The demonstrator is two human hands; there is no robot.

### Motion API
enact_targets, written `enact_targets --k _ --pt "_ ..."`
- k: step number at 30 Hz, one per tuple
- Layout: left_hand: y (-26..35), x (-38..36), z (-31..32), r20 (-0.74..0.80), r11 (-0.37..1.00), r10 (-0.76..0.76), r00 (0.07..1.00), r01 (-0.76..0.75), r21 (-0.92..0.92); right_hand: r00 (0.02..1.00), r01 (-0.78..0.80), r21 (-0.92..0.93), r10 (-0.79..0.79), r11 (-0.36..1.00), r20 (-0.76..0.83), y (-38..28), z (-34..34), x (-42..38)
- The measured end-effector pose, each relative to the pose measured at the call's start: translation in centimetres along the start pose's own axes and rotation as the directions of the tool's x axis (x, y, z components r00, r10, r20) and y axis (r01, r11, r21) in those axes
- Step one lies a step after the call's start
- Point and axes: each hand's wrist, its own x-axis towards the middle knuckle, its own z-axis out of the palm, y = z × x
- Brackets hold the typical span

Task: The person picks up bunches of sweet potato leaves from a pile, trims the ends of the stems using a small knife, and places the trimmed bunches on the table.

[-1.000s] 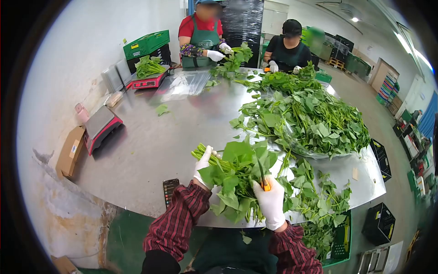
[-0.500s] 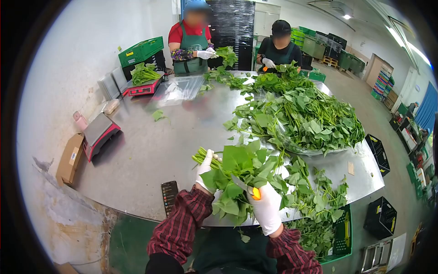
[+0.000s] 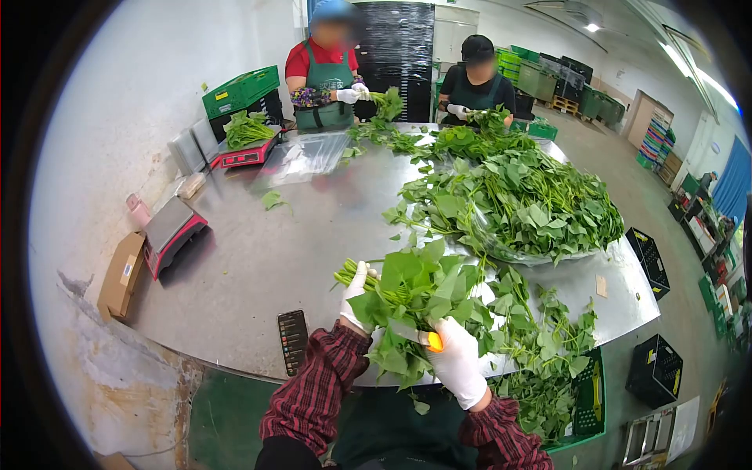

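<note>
My left hand (image 3: 356, 296), in a white glove, is closed around the pale green stems of a bunch of leafy greens (image 3: 419, 282), held above the near edge of the metal table (image 3: 258, 258). The stem ends stick out to the left and the broad leaves spread to the right. In my gloved right hand (image 3: 457, 359) is a knife (image 3: 407, 330) with an orange handle part, its blade pointing left against the lower leaves. Leaves partly hide the fingers of both hands. Loose greens (image 3: 540, 337) lie just right of my right hand.
A big heap of greens (image 3: 540, 204) covers the table's right side. A phone (image 3: 293, 342) lies by the near edge, and a scale (image 3: 172, 223) stands at left. A green crate (image 3: 597, 395) with greens is below right. Two co-workers (image 3: 327, 78) stand across the table.
My right hand and the knife have shifted slightly left and down, and the blade has tilted flatter. My left hand still grips the bunch. The co-workers' hands have moved a little.
</note>
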Motion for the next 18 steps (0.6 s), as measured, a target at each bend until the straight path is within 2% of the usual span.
enact_targets --k 1,3,10,13,16,18 --pt "-0.1 0.3 -0.2 -0.003 1.0 -0.002 1.0 0.002 -0.028 1.0 0.0 0.0 0.0 1.0 -0.001 0.3 0.2 -0.1" --pt "-0.4 0.7 -0.8 -0.013 0.999 0.034 0.999 -0.034 0.01 0.992 0.095 -0.018 -0.096 0.995 -0.082 1.3 0.7 -0.3" --pt "-1.6 0.9 -1.1 -0.03 0.97 0.198 0.98 -0.192 0.147 0.985 0.061 -0.015 -0.063 0.998 -0.163 0.7 0.1 -0.4" --pt "-1.9 1.1 -1.3 -0.057 0.972 0.192 0.98 -0.182 0.147 0.975 0.021 -0.004 -0.022 1.0 -0.219 0.5 0.1 -0.5" --pt "-2.0 0.6 -0.8 -0.021 0.97 0.194 0.981 -0.188 0.157 0.975 0.022 -0.095 -0.042 0.995 -0.218 1.1 0.3 -1.0" --pt "-1.7 1.2 -1.3 -0.017 0.965 0.223 0.975 -0.219 0.141 0.957 -0.017 -0.354 -0.087 0.935 -0.277 1.3 0.1 -1.0"
